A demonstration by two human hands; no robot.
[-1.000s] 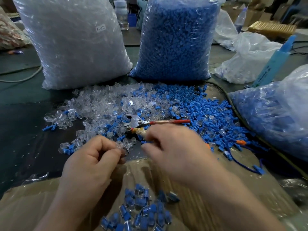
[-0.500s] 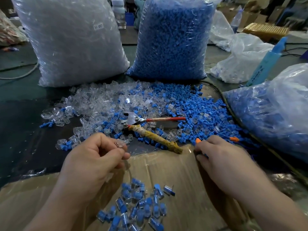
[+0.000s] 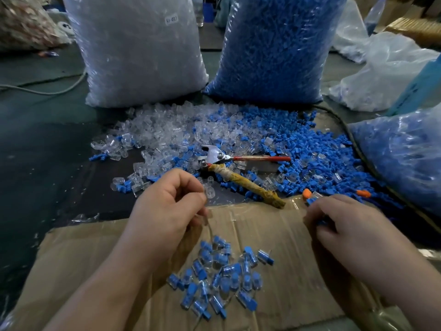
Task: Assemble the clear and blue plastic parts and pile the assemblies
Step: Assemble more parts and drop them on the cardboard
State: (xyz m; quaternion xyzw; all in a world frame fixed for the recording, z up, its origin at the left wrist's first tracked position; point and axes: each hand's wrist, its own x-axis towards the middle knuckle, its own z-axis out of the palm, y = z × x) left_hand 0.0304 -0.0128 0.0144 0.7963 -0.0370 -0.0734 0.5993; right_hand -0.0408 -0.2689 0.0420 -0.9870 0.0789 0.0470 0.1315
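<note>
Loose clear parts [image 3: 167, 130] and loose blue parts [image 3: 310, 149] lie spread over the dark table. A pile of finished clear-and-blue assemblies [image 3: 219, 275] sits on the cardboard sheet [image 3: 286, 247] in front of me. My left hand [image 3: 167, 211] has its fingers curled, pinching a small clear part [image 3: 210, 192] at its fingertips. My right hand [image 3: 338, 225] rests at the cardboard's right edge with fingers curled round a blue part [image 3: 311, 201], mostly hidden by the fingers.
Pliers [image 3: 238, 168] with one red and one tape-wrapped handle lie among the parts. A big bag of clear parts [image 3: 140, 48] and one of blue parts [image 3: 274, 48] stand behind. Another bag [image 3: 401, 158] lies at right, with orange pieces [image 3: 363, 193] near it.
My right hand moved from the middle near the pliers out to the right edge of the blue parts and picked up a blue piece. My left hand stayed in place with its clear part.
</note>
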